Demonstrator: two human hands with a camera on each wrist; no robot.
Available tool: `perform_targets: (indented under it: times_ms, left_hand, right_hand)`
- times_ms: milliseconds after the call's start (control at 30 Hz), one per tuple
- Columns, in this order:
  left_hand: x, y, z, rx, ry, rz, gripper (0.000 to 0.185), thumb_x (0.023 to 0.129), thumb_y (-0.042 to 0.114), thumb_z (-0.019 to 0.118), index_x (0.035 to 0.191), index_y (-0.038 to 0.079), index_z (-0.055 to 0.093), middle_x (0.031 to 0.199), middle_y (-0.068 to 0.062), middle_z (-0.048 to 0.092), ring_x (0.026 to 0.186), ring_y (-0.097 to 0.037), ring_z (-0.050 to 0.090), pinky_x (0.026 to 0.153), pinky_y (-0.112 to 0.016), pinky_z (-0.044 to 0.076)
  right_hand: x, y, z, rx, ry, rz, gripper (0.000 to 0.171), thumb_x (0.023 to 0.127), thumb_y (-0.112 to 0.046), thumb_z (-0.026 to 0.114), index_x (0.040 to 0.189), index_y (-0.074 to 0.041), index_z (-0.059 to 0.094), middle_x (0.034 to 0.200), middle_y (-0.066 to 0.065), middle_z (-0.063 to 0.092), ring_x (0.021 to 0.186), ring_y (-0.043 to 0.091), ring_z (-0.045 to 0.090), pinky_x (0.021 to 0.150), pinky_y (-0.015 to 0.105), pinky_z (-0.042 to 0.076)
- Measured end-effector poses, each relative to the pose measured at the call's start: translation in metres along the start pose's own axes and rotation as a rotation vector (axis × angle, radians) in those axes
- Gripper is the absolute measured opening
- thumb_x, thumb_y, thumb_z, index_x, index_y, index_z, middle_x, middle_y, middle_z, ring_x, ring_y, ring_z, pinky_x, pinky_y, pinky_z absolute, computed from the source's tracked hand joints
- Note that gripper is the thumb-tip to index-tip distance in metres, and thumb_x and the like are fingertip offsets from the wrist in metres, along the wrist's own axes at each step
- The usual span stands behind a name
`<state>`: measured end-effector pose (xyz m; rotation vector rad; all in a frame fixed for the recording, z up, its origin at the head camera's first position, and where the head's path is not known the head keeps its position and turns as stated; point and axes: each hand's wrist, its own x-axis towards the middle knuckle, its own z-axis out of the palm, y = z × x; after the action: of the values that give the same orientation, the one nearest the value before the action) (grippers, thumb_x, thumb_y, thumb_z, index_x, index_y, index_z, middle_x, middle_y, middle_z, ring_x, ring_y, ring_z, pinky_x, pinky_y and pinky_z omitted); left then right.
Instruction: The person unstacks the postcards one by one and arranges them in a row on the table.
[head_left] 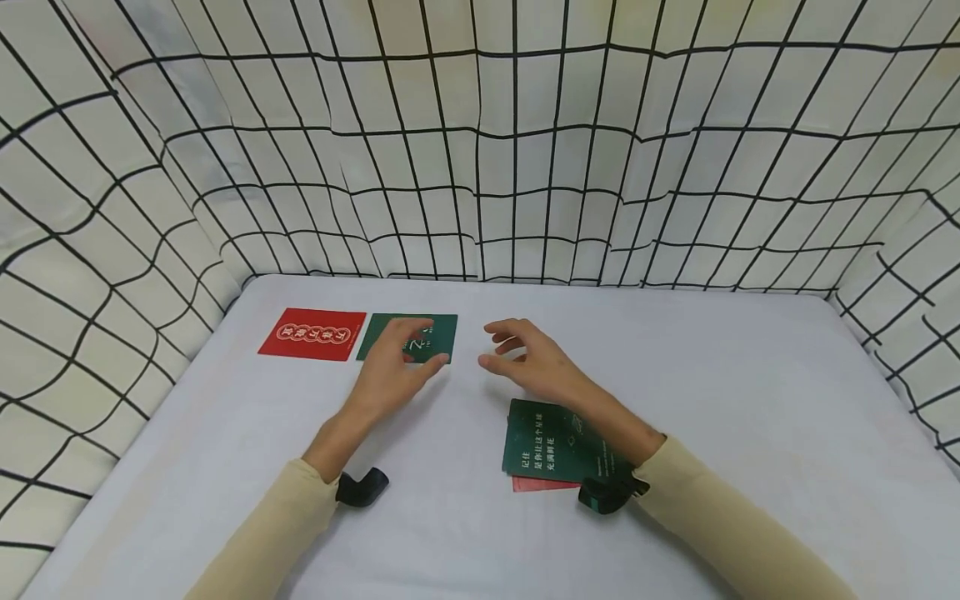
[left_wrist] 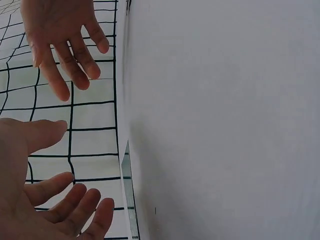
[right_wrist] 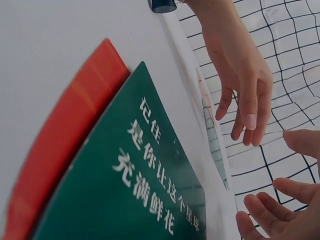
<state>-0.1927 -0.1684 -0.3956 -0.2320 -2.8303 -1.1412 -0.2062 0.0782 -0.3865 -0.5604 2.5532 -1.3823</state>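
Observation:
My left hand (head_left: pixel 386 371) hovers over a green card (head_left: pixel 444 335) with pale lettering, its fingers loosely bent and nothing in its grasp. Left of that card lies a red card (head_left: pixel 311 333) with a row of round printed characters. Opposite the left hand, my right hand (head_left: pixel 536 358) is held above the cloth, fingers relaxed, holding nothing. Under the right wrist and forearm, which hide part of it, lies another green card (head_left: pixel 536 442) with white writing. A red edge (right_wrist: pixel 75 110) sticks out from beneath it. In the left wrist view both hands face each other, apart.
A white cloth (head_left: pixel 720 400) covers the table. Black-lined netting or grid-patterned sheeting (head_left: pixel 555 158) rises along the back and both sides. Each wrist carries a small black camera, such as the left one (head_left: pixel 363 488).

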Motion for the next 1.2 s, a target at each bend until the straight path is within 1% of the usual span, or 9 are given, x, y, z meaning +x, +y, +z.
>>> perform_targets:
  times_ms: [133,267,367,533,700,833,967,1067,1200]
  left_hand:
    - [-0.002,0.004,0.005,-0.005,-0.021,0.041,0.062,0.094,0.027,0.078,0.148,0.01,0.053,0.146,-0.017,0.053,0.129,-0.035,0.059,0.101,-0.05,0.059]
    - [-0.003,0.007,0.009,-0.005,-0.032,0.073,0.06,0.094,0.027,0.078,0.147,0.01,0.055,0.145,-0.014,0.055,0.13,-0.034,0.059,0.1,-0.05,0.059]
    - [-0.004,0.01,0.012,-0.014,-0.043,0.09,0.06,0.094,0.027,0.078,0.147,0.01,0.055,0.145,-0.013,0.055,0.13,-0.033,0.059,0.099,-0.049,0.059]
    - [-0.004,0.014,0.015,-0.02,-0.07,0.117,0.059,0.093,0.027,0.079,0.146,0.011,0.057,0.147,-0.012,0.055,0.13,-0.032,0.06,0.099,-0.049,0.06]
    - [-0.004,0.019,0.019,-0.01,-0.095,0.125,0.059,0.093,0.028,0.079,0.145,0.011,0.058,0.147,-0.011,0.056,0.126,-0.031,0.061,0.099,-0.048,0.06]
    - [-0.004,0.022,0.021,-0.017,-0.118,0.131,0.058,0.094,0.027,0.078,0.145,0.011,0.058,0.147,-0.011,0.056,0.128,-0.03,0.06,0.101,-0.047,0.059]
    - [-0.004,0.025,0.023,-0.02,-0.138,0.135,0.058,0.094,0.027,0.078,0.145,0.011,0.058,0.146,-0.009,0.056,0.129,-0.029,0.06,0.103,-0.047,0.058]
    - [-0.004,0.026,0.025,-0.023,-0.143,0.148,0.057,0.094,0.027,0.078,0.145,0.01,0.058,0.145,-0.008,0.057,0.128,-0.029,0.059,0.103,-0.047,0.058]
    - [-0.005,0.027,0.027,-0.028,-0.162,0.16,0.056,0.094,0.027,0.078,0.144,0.011,0.059,0.143,-0.008,0.059,0.126,-0.028,0.06,0.101,-0.047,0.058]
  right_hand:
    - [-0.003,0.003,-0.005,0.018,-0.029,-0.041,0.06,0.098,-0.034,0.071,0.151,-0.013,0.052,0.149,0.013,0.055,0.129,0.028,0.059,0.111,0.048,0.053]
    - [-0.009,0.006,-0.009,0.004,-0.044,-0.077,0.061,0.099,-0.033,0.07,0.151,-0.009,0.05,0.15,0.015,0.053,0.131,0.029,0.058,0.111,0.05,0.052]
    - [-0.013,0.009,-0.013,-0.01,-0.04,-0.084,0.061,0.098,-0.034,0.07,0.151,-0.008,0.051,0.149,0.015,0.054,0.131,0.029,0.058,0.111,0.051,0.052]
    - [-0.02,0.014,-0.019,-0.033,-0.041,-0.08,0.061,0.098,-0.035,0.071,0.15,-0.008,0.052,0.147,0.015,0.055,0.131,0.03,0.058,0.112,0.051,0.051]
    - [-0.027,0.017,-0.027,-0.052,-0.027,-0.084,0.06,0.097,-0.035,0.072,0.149,-0.008,0.053,0.145,0.015,0.056,0.13,0.03,0.059,0.112,0.052,0.051]
    - [-0.033,0.02,-0.031,-0.062,-0.009,-0.083,0.059,0.097,-0.034,0.071,0.148,-0.009,0.054,0.145,0.015,0.057,0.13,0.03,0.06,0.112,0.053,0.051]
    - [-0.038,0.023,-0.034,-0.075,0.004,-0.067,0.058,0.096,-0.035,0.072,0.147,-0.011,0.056,0.144,0.012,0.058,0.129,0.029,0.06,0.111,0.052,0.052]
    - [-0.041,0.025,-0.036,-0.089,0.006,-0.06,0.058,0.096,-0.037,0.072,0.147,-0.012,0.056,0.145,0.009,0.058,0.129,0.028,0.06,0.111,0.052,0.052]
    - [-0.045,0.028,-0.04,-0.094,0.002,-0.06,0.057,0.097,-0.037,0.071,0.146,-0.012,0.056,0.146,0.011,0.058,0.129,0.029,0.06,0.111,0.052,0.052]
